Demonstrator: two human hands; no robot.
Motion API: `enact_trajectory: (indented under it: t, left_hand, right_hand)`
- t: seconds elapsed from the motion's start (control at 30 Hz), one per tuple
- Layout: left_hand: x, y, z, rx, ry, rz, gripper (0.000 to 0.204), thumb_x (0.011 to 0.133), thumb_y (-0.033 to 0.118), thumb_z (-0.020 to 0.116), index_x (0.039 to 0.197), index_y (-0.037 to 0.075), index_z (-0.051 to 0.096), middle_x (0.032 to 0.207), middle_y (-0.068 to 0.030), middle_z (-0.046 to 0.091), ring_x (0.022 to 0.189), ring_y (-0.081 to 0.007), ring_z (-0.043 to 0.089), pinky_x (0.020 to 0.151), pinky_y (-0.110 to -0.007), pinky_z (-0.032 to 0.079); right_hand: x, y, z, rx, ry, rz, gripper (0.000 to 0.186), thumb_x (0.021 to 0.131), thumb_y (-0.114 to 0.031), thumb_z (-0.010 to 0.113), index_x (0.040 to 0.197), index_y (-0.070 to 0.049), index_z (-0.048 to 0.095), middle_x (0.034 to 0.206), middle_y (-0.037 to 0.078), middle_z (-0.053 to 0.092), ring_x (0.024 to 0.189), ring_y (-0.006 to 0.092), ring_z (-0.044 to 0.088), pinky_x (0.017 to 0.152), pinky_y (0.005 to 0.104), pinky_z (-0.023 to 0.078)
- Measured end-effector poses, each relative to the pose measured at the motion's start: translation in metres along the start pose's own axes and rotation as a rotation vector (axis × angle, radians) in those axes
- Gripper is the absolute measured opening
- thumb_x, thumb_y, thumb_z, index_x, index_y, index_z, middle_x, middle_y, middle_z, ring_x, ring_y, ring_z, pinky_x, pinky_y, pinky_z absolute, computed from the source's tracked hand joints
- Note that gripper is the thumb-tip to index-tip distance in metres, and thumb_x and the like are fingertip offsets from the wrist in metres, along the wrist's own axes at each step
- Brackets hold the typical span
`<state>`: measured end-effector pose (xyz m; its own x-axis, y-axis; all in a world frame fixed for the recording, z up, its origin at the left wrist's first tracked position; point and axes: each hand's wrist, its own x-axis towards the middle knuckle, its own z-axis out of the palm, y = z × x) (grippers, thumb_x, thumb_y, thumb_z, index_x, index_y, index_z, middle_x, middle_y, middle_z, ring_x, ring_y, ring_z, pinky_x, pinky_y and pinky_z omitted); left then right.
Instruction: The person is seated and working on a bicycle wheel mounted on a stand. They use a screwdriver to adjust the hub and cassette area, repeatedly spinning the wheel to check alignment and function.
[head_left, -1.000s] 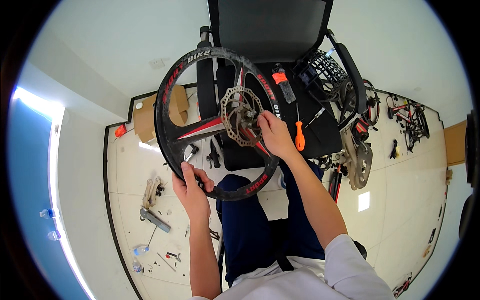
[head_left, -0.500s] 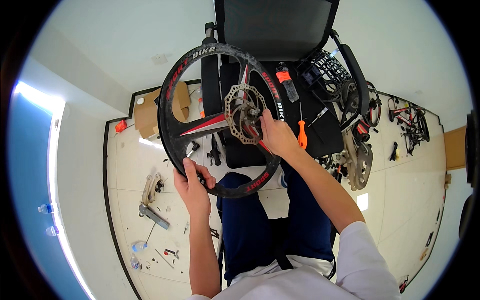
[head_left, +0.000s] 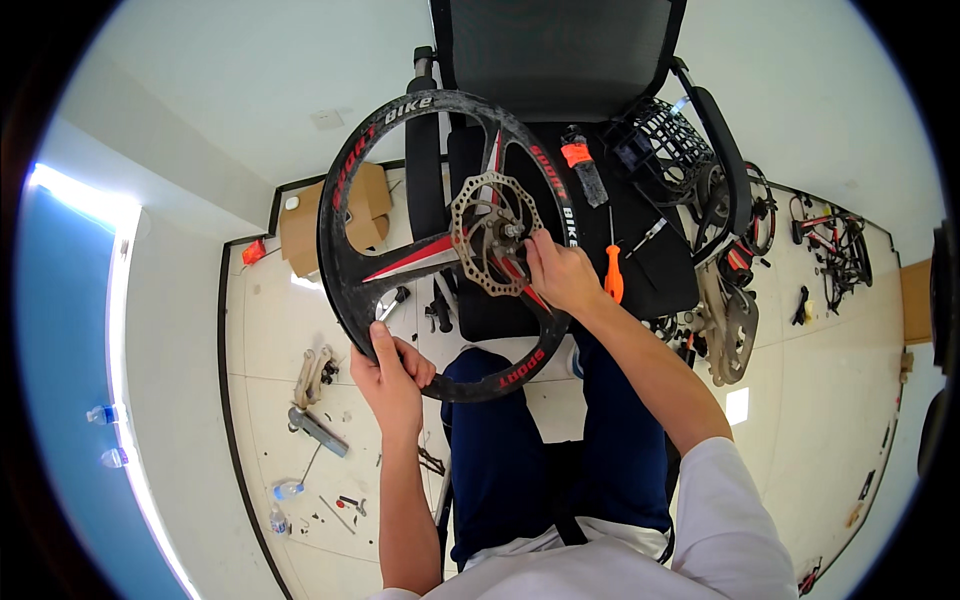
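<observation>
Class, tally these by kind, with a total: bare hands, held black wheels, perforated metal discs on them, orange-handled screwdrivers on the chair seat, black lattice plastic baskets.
Bare left hand and bare right hand: 2
Held black three-spoke wheel: 1
Perforated metal disc: 1
Orange-handled screwdriver: 1
Black lattice plastic basket: 1
Total: 6

Round black three-spoke bike wheel [head_left: 408, 260]: spokes striped red and white, letters on rim red and white, dusty grey near top. Round silver-brown metal disc [head_left: 462, 238]: little holes make dotty ring. Black mesh-backed chair [head_left: 560, 50]. Screwdriver with bright orange handle [head_left: 614, 278]. Black plastic basket [head_left: 672, 150]: criss-cross squares. Plain brown cardboard box [head_left: 301, 235]. Dark blue trousers [head_left: 500, 440]. White short-sleeved shirt [head_left: 730, 505]. Shiny cream tiled floor [head_left: 800, 400]: thin lines.
</observation>
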<state>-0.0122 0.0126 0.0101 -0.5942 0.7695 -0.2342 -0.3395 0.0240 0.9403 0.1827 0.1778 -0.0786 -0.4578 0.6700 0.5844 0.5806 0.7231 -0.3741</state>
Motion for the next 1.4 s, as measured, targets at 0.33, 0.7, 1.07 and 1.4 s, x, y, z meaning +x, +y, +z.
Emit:
enact_trajectory:
  t: [0.33, 0.7, 1.07, 1.4]
  left_hand:
    - [0.013, 0.008, -0.031, -0.015, -0.001, -0.039, 0.033, 0.104, 0.033, 0.045, 0.086, 0.008, 0.036, 0.053, -0.0017, 0.036, 0.040, -0.0103, 0.035, 0.039, -0.027, 0.031]
    - [0.013, 0.009, -0.027, -0.009, -0.037, -0.054, 0.037, 0.103, 0.037, 0.047, 0.083, 0.008, 0.037, 0.055, -0.0020, 0.036, 0.041, -0.0110, 0.033, 0.041, -0.027, 0.030]
    - [0.009, 0.009, -0.025, -0.045, 0.016, -0.051, 0.034, 0.103, 0.034, 0.049, 0.085, 0.007, 0.039, 0.056, -0.0019, 0.037, 0.042, -0.0103, 0.033, 0.040, -0.027, 0.030]
    - [0.005, 0.012, -0.021, -0.055, 0.031, -0.055, 0.035, 0.102, 0.034, 0.051, 0.084, 0.008, 0.038, 0.057, -0.0021, 0.037, 0.043, -0.0100, 0.033, 0.041, -0.027, 0.030]
  right_hand:
    - [0.034, 0.027, -0.025, -0.122, -0.274, -0.589, 0.022, 0.083, -0.029, 0.066, 0.082, -0.012, 0.052, 0.057, 0.001, 0.050, 0.047, 0.0188, 0.056, 0.040, 0.0313, 0.042]
    - [0.091, 0.031, -0.059, -0.204, -0.484, -0.932, 0.016, 0.081, -0.021, 0.062, 0.090, -0.009, 0.056, 0.082, 0.004, 0.051, 0.082, 0.0205, 0.055, 0.075, 0.0331, 0.045]
    - [-0.005, -0.028, -0.073, 0.735, -0.208, 0.895, 0.018, 0.099, -0.016, 0.048, 0.095, -0.001, 0.058, 0.067, 0.007, 0.051, 0.059, 0.0179, 0.054, 0.057, 0.0329, 0.044]
    - [0.009, -0.063, -0.037, 0.530, -0.166, 0.778, 0.018, 0.097, -0.017, 0.050, 0.099, 0.000, 0.055, 0.070, 0.019, 0.061, 0.067, 0.0340, 0.064, 0.062, 0.0403, 0.046]
